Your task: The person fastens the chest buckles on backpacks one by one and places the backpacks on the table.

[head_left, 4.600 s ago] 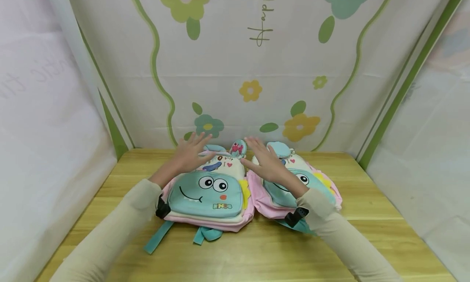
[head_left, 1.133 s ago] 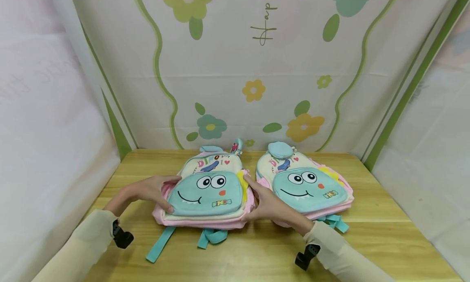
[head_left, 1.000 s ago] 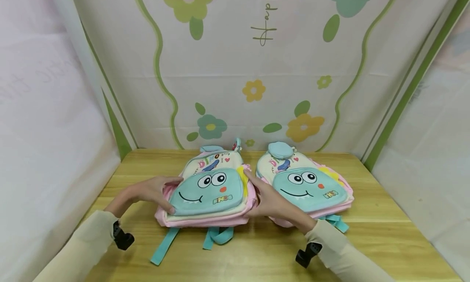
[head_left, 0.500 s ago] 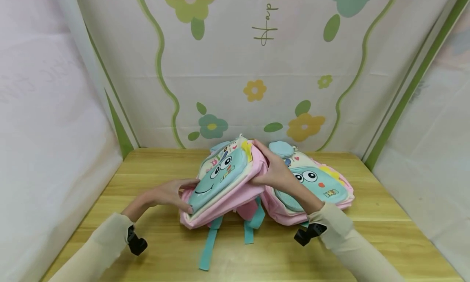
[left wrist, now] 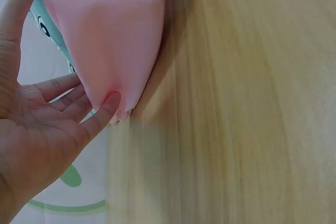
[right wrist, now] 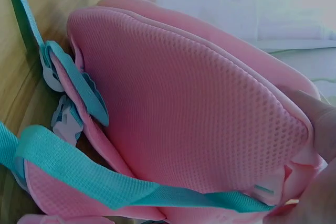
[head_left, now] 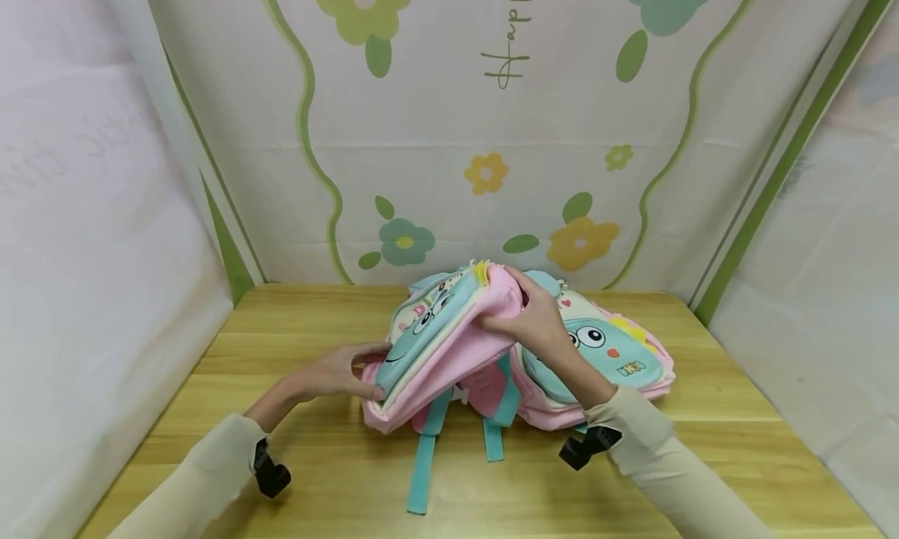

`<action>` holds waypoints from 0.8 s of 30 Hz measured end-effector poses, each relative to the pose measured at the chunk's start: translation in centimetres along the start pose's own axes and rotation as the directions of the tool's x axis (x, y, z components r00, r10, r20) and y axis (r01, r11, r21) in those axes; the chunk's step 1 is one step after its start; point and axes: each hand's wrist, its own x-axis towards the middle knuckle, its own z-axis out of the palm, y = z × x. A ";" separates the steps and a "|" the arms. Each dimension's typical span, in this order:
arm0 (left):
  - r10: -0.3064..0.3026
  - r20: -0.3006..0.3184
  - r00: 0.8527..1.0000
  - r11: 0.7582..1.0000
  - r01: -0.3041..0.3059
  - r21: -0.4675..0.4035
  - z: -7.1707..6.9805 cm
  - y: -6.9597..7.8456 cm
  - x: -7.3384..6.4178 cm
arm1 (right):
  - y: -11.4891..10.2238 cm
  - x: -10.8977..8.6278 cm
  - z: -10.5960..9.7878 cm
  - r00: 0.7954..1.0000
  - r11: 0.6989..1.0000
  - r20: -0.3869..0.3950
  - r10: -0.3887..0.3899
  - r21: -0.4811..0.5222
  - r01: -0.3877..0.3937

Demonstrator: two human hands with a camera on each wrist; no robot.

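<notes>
A child's pink backpack [head_left: 456, 356] with a teal cartoon-face pocket is tilted up on its left edge over the table. My left hand [head_left: 335, 374] holds its lower left side, thumb and fingers at the pink corner [left wrist: 105, 40] in the left wrist view. Across from it my right hand [head_left: 544, 320] grips the raised right side by the pink edge. The right wrist view shows the mesh back panel [right wrist: 189, 98], turned outward, and the teal strap [right wrist: 79, 171] with a white buckle [right wrist: 67, 121]. Much of the face pocket is turned out of sight.
A second, matching backpack [head_left: 621, 359] lies face up to the right, partly covered by the tilted one and my right forearm. Floral cloth panels [head_left: 485, 110] stand behind and at both sides of the wooden table [head_left: 281, 313].
Both hands have come down from above and taken hold of the left backpack. It has shifted right, its right side raised so its straps hang into view, now overlapping the second backpack.
</notes>
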 end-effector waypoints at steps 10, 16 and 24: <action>-0.012 0.001 1.000 1.000 0.012 -0.009 -0.1 0.3 0.0 | -0.3 0.1 -0.1 0.989 0.982 0.091 -0.114 0.162 0.098; 0.030 0.042 0.999 0.997 -0.027 -0.069 0.1 0.5 0.0 | -1.0 0.4 -1.0 0.952 0.954 0.218 -0.215 0.255 0.157; 0.053 0.062 0.997 0.990 -0.045 -0.133 0.9 0.9 0.0 | -2.1 0.9 -1.0 0.937 0.958 0.262 -0.232 0.226 0.175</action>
